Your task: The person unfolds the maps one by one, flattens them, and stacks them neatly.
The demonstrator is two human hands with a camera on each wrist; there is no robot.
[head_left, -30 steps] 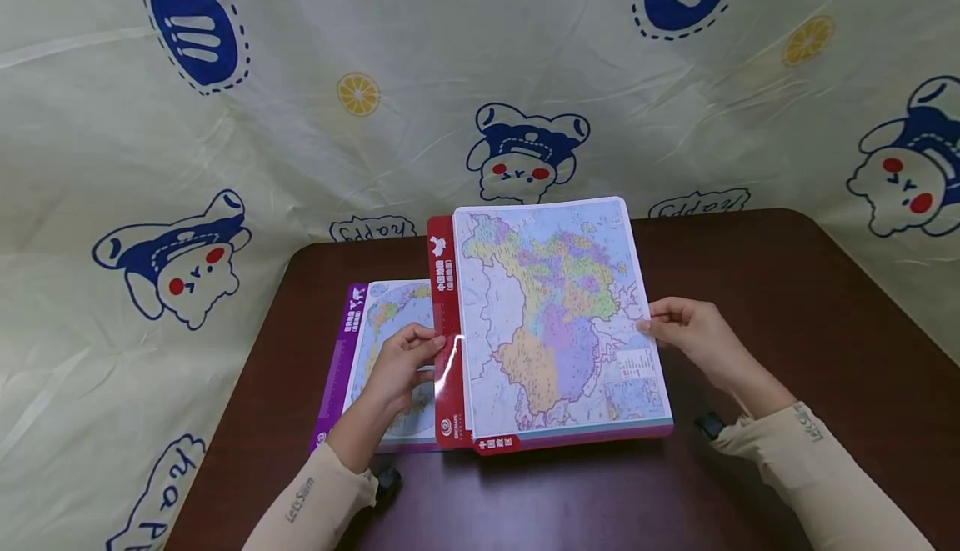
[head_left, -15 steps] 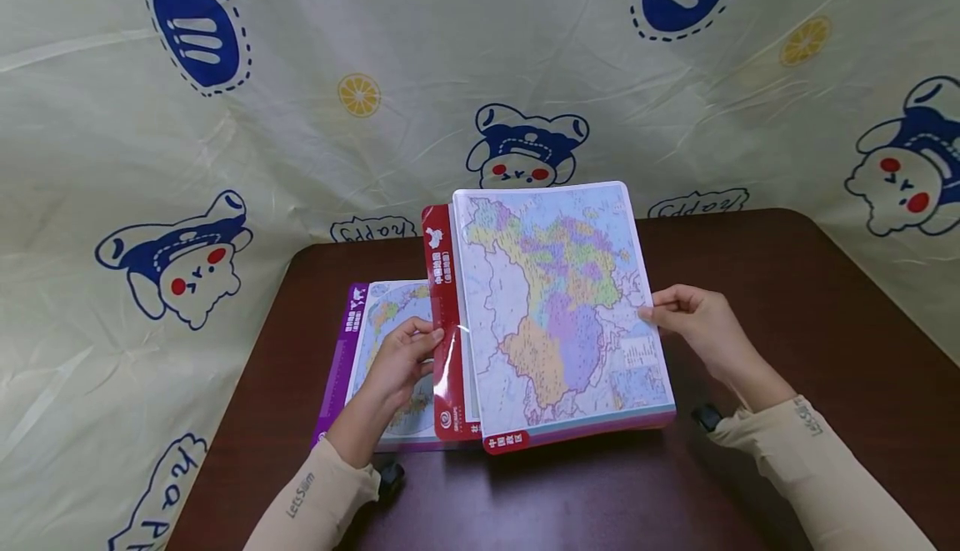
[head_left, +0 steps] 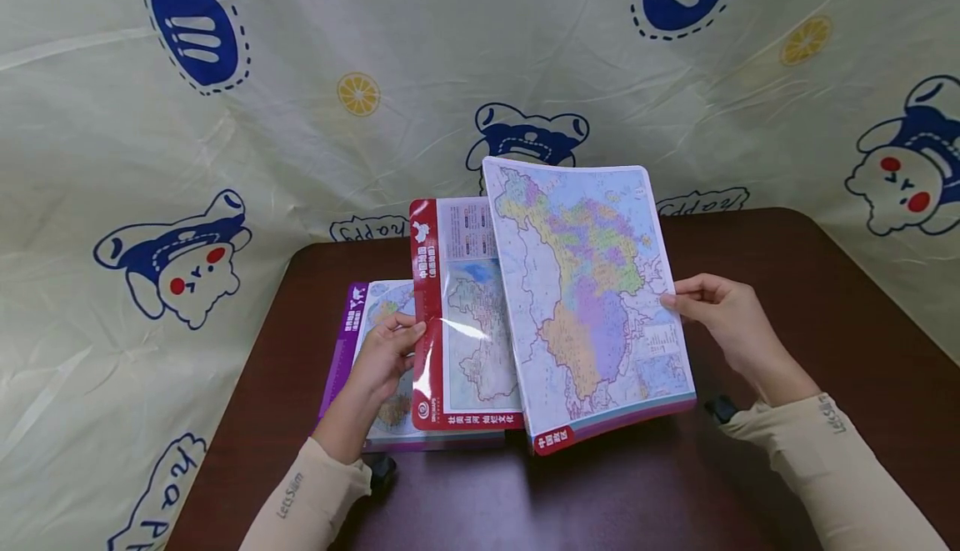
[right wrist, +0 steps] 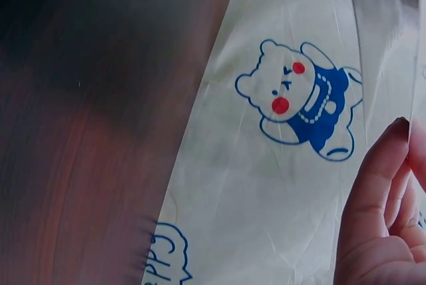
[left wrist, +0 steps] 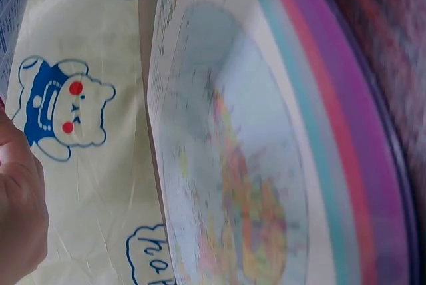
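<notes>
- Pale cloth [head_left: 420, 26] printed with blue cartoon bears and orange slices hangs behind a dark brown table [head_left: 817, 301].
- Both forearms, in cream sleeves [head_left: 817, 459], reach in from the near edge and slant inward, the hands facing each other across two map sheets.
- Left hand [head_left: 384, 359] pinches the left border of the red-edged map [head_left: 480, 318], its thumb at the rim.
- Right hand [head_left: 723, 318] sits a little higher and pinches the right edge of the coloured map sheet [head_left: 592, 284], thumb on the printed face; the right wrist view shows that edge between thumb and finger.
- Raised above the table and tilted, the coloured map sheet overlaps the right part of the red-edged map.
- Beneath the left hand and the red-edged map, the purple-edged map [head_left: 345, 343] lies on the table, partly covered; whether it touches the red-edged map cannot be told.
</notes>
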